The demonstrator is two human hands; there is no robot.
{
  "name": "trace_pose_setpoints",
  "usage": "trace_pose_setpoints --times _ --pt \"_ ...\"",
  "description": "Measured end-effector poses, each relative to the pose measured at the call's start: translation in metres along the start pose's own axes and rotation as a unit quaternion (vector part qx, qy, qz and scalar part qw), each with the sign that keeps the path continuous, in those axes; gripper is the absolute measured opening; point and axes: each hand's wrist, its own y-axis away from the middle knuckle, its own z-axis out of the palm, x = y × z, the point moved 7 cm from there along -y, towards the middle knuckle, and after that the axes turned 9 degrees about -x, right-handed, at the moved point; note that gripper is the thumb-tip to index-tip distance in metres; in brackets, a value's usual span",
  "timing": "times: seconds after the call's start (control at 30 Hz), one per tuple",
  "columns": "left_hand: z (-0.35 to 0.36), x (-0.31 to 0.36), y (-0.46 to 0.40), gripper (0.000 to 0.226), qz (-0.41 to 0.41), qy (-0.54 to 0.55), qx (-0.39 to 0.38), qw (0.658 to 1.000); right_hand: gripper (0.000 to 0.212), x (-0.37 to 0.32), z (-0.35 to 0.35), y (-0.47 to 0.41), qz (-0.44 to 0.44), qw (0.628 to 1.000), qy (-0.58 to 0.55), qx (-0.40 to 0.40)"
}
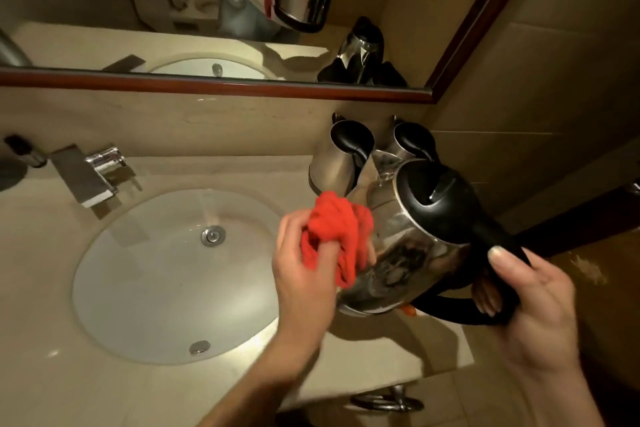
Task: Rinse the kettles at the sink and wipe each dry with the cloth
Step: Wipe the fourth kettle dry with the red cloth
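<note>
A steel kettle (405,253) with a black lid and handle hangs tilted above the counter, right of the sink (173,274). My right hand (530,298) grips its black handle. My left hand (301,274) holds a bunched red cloth (332,229) and presses it against the kettle's shiny side. Two more steel kettles (332,159) (412,142) stand upright on the counter against the back wall, behind the held one.
A chrome tap (93,173) stands at the sink's back left, with no water running. The beige counter (398,350) ends just right of the kettles. A framed mirror (207,10) hangs above. A towel ring (388,402) sits below the counter's front edge.
</note>
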Motion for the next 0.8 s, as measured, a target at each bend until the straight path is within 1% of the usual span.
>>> trace_pose_setpoints --times 0.03,0.07,0.1,0.13,0.17,0.2,0.23,0.27,0.3,0.33,0.37,0.43,0.5,0.57,0.6,0.67,0.7,0.73,0.77,0.8 --pt "0.005 0.015 0.011 0.017 0.062 -0.036 0.003 0.997 0.031 0.002 0.004 -0.004 0.006 1.000 -0.004 -0.004" --pt "0.013 0.028 0.021 0.026 0.125 -0.093 -0.002 0.988 0.041 0.004 0.008 -0.007 0.012 1.000 -0.008 -0.007" --pt "0.025 0.036 0.030 0.031 0.192 -0.151 -0.022 0.969 0.051 0.006 0.011 -0.010 0.016 1.000 -0.011 -0.004" --pt "0.040 0.039 0.038 0.031 0.258 -0.207 -0.059 0.942 0.062 0.007 0.014 -0.013 0.019 1.000 -0.013 0.000" --pt "0.055 0.037 0.047 0.025 0.320 -0.263 -0.102 0.904 0.074 0.008 0.017 -0.016 0.021 1.000 -0.018 0.002" --pt "0.067 0.030 0.056 0.020 0.373 -0.322 -0.129 0.860 0.083 0.009 0.021 -0.018 0.027 0.999 -0.024 0.001" --pt "0.073 0.019 0.060 0.016 0.412 -0.377 -0.134 0.819 0.088 0.009 0.023 -0.020 0.028 0.999 -0.032 -0.005" --pt "0.074 0.007 0.062 0.014 0.430 -0.418 -0.131 0.789 0.081 0.008 0.027 -0.021 0.025 0.999 -0.036 -0.012" --pt "0.069 -0.003 0.063 0.012 0.435 -0.442 -0.123 0.775 0.073 0.006 0.031 -0.023 0.023 0.999 -0.032 -0.014" --pt "0.061 -0.011 0.062 0.013 0.430 -0.451 -0.116 0.773 0.075 0.005 0.033 -0.026 0.019 0.999 -0.028 -0.013" --pt "0.050 -0.016 0.060 0.018 0.416 -0.450 -0.117 0.781 0.083 0.005 0.036 -0.028 0.016 0.999 -0.028 -0.014" --pt "0.027 -0.016 0.052 0.027 0.376 -0.422 -0.114 0.817 0.096 0.004 0.042 -0.031 0.010 0.999 -0.034 -0.012" --pt "0.011 -0.002 0.038 0.029 0.356 -0.379 -0.097 0.849 0.095 0.003 0.046 -0.033 0.003 0.999 -0.034 -0.010" --pt "0.005 0.025 0.021 0.029 0.364 -0.354 -0.059 0.860 0.086 0.001 0.047 -0.035 0.005 0.999 -0.034 -0.003" --pt "0.004 0.042 0.011 0.031 0.370 -0.348 -0.039 0.860 0.074 0.001 0.047 -0.037 0.004 0.999 -0.035 -0.002" --pt "0.006 0.074 -0.010 0.034 0.368 -0.340 -0.001 0.865 0.038 -0.002 0.049 -0.039 -0.001 0.999 -0.032 -0.014" --pt "0.008 0.086 -0.019 0.033 0.364 -0.337 0.017 0.868 0.025 -0.003 0.051 -0.040 -0.001 0.999 -0.032 -0.023" --pt "0.011 0.094 -0.025 0.029 0.363 -0.335 0.025 0.869 0.022 -0.004 0.052 -0.041 0.001 0.999 -0.032 -0.026" --pt "0.018 0.097 -0.026 0.025 0.372 -0.335 0.021 0.866 0.027 -0.005 0.052 -0.041 0.003 0.999 -0.034 -0.027" --pt "0.027 0.095 -0.022 0.023 0.390 -0.340 0.005 0.856 0.039 -0.004 0.052 -0.041 0.006 0.999 -0.037 -0.025"
